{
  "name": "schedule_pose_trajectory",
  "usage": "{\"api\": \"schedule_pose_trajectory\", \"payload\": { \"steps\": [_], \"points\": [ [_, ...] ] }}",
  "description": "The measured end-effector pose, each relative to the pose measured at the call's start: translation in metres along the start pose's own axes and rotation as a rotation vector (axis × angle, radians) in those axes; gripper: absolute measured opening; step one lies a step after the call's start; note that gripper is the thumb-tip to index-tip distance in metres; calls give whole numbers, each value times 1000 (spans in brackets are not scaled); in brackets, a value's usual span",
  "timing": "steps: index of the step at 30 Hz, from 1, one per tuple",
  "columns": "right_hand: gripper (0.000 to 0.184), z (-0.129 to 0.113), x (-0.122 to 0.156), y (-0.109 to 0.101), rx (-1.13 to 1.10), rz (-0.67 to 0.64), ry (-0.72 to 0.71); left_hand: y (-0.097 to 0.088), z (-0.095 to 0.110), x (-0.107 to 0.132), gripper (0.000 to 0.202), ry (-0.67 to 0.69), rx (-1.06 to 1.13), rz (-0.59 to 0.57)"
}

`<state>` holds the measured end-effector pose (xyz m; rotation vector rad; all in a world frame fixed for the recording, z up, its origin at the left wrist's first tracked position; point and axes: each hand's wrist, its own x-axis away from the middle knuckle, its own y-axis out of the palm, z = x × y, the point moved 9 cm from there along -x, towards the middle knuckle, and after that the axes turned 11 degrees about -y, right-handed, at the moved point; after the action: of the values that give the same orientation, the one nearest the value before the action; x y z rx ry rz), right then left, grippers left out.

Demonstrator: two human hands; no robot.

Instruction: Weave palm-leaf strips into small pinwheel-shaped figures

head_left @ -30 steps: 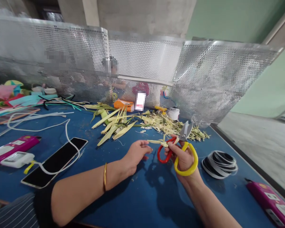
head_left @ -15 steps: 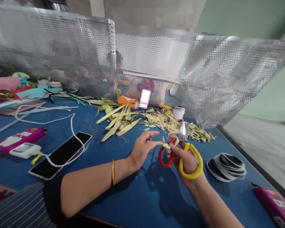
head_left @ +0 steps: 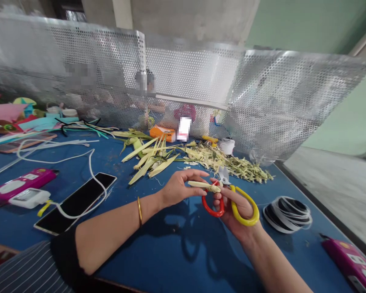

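A pale knotted strip of corn husk [head_left: 198,184] stretches between my two hands above the table. My left hand [head_left: 179,188], with a gold bangle at the wrist, has the strip's loose end between thumb and fingers. The knot lies at the fingertips of my right hand [head_left: 232,207]. That hand also carries a pair of scissors [head_left: 245,221], its one handle loop red and the other yellow. The short metal blades point up and away from me, clear of the strip. The right fingers are partly hidden behind the handles.
Corn husk leaves [head_left: 152,158] and a heap of knotted husk pieces [head_left: 228,162] lie ahead on the blue table [head_left: 158,252]. A black-and-white cord coil [head_left: 288,215] sits right. A phone [head_left: 76,203] and white cable lie left. A perforated metal screen [head_left: 183,69] stands behind.
My left thumb and fingers have closed in around the strip, whose loose end now points left. The scissors' blades have tipped left and lower in my right hand. The view has shifted slightly.
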<state>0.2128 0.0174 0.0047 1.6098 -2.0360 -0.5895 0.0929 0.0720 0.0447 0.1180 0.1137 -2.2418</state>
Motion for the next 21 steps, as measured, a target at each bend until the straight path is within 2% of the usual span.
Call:
{"api": "schedule_pose_trajectory", "payload": {
  "steps": [4, 7, 10, 13, 15, 18, 21],
  "points": [
    [22, 5, -2, 1, -16, -26, 26, 4, 4, 2, 29, 68, -24, -26],
    [24, 10, -2, 0, -7, -4, 34, 8, 6, 7, 22, 119, -54, 22],
    [29, 13, -3, -2, 29, 27, 21, 9, 3, 9, 22, 103, -52, 83],
    [34, 11, -2, -3, 62, 39, 2, 13, 3, 11, 28, 90, -60, 82],
    [37, 10, -2, -3, 83, 49, -3, 13, 4, 11, 22, 85, -40, 91],
    [41, 7, -3, -4, 131, 62, -25, 5, -1, 8, 13, -3, 94, 168],
    [51, -2, -6, -14, 183, 122, -134, -9, -15, 4, 11, -159, 312, 271]
  ]
}}
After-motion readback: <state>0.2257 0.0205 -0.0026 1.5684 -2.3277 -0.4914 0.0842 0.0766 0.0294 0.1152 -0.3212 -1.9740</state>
